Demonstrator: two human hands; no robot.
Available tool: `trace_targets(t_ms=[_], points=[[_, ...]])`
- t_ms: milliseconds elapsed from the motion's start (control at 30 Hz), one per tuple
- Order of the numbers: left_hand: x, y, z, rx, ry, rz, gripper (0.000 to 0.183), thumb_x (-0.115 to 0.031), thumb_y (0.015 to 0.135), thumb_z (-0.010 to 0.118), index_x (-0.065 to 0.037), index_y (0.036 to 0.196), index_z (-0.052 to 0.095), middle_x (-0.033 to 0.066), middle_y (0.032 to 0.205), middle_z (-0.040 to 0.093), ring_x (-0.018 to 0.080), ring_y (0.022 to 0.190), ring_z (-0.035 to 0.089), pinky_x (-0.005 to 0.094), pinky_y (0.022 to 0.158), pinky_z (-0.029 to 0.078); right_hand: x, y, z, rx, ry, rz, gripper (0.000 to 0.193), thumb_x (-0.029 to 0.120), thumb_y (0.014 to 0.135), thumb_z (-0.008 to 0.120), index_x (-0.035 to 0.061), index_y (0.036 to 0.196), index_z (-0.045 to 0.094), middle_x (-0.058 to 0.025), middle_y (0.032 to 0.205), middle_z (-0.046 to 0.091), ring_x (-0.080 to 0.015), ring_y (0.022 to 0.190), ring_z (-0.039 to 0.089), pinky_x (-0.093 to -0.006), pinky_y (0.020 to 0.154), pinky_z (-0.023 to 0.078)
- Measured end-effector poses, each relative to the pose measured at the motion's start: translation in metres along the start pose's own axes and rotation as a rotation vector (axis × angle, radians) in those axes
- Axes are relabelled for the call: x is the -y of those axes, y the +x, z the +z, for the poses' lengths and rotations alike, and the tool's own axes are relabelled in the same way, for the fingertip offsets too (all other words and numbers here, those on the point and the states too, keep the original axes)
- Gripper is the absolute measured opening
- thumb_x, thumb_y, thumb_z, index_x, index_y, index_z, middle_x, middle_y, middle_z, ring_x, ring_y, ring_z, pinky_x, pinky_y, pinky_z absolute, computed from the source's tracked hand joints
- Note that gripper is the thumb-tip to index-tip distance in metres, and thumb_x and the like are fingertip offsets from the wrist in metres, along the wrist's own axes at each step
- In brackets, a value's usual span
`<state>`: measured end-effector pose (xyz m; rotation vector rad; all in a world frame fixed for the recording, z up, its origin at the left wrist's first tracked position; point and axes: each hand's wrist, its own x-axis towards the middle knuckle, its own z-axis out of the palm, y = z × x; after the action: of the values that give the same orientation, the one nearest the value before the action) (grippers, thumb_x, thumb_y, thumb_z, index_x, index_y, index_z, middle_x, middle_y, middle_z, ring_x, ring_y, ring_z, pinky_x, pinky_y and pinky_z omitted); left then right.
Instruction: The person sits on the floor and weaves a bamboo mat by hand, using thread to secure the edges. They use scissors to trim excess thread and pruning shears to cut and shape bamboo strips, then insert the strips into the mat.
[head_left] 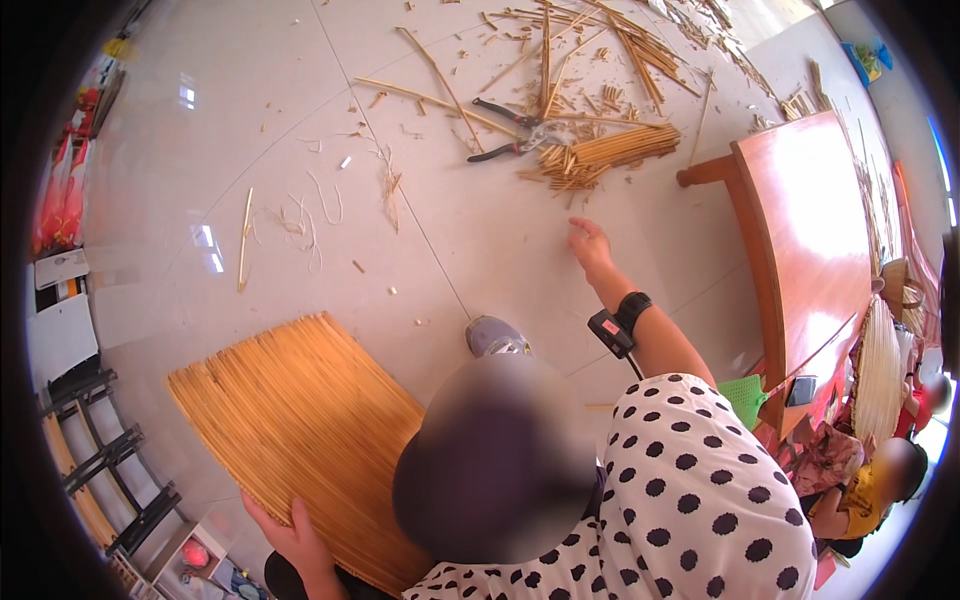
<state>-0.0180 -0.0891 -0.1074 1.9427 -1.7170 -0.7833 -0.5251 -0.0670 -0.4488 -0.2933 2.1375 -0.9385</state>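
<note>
My left hand (297, 540) grips the lower left edge of a stiff golden mat of straw-like stalks (310, 410), thumb on top. The mat rests slanted across my lap, its near part hidden by my body. My right hand (590, 243) reaches out over the floor, holding nothing, with its fingers partly stretched. Just beyond its fingertips lies a heap of cut stalks (610, 150). Beside that heap, pliers with black and red handles (515, 135) lie with their handles apart, the jaws against the stalks.
A reddish wooden bench (805, 210) stands at the right, a dark phone (802, 390) on it. Long stalks (640, 55) and scraps litter the far floor. White threads (312, 230) lie at left. Other people (875, 490) sit at the far right. A black-framed rack (105, 455) stands at left.
</note>
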Motion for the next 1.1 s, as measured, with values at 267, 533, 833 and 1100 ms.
trace_targets(t_ms=[267,533,833,1100], points=[[0.003,0.000,0.000,-0.010,0.022,-0.017,0.065,-0.001,0.087,0.048,0.007,0.145,0.020,0.0215,0.139,0.039,0.0292,0.125,0.042,0.0367,0.107,0.030,0.001,0.040,0.022,-0.160,-0.011,-0.280,0.056,0.016,0.077,0.067,0.0044,0.131,0.054,-0.0164,0.140,0.043,-0.0256,0.103,0.058,-0.0339,0.090,0.047],[0.004,-0.004,-0.002,0.008,-0.021,0.009,0.065,0.000,0.086,0.048,0.007,0.144,0.020,0.0211,0.137,0.040,0.0287,0.123,0.043,0.0367,0.107,0.032,0.015,0.016,0.024,-0.042,0.092,-0.128,0.061,0.018,0.078,0.068,0.0022,0.135,0.051,-0.0082,0.106,0.059,-0.0150,0.086,0.055,-0.0299,0.077,0.046],[0.008,-0.002,-0.014,0.061,-0.199,-0.066,0.068,0.005,0.082,0.049,0.006,0.145,0.021,0.0177,0.137,0.042,0.0255,0.124,0.044,0.0343,0.107,0.032,0.021,-0.088,0.013,0.384,0.260,0.014,0.041,0.019,0.085,0.063,0.0075,0.125,0.062,-0.0006,0.098,0.066,-0.0120,0.088,0.058,-0.0294,0.076,0.046],[0.004,0.000,-0.009,0.075,-0.155,-0.009,0.066,0.005,0.082,0.046,0.006,0.143,0.024,0.0174,0.134,0.044,0.0252,0.122,0.045,0.0345,0.106,0.032,0.014,-0.083,0.008,0.305,-0.600,-0.279,0.022,0.016,0.083,0.062,0.0042,0.102,0.068,-0.0147,0.095,0.068,-0.0276,0.081,0.065,-0.0368,0.072,0.052]])
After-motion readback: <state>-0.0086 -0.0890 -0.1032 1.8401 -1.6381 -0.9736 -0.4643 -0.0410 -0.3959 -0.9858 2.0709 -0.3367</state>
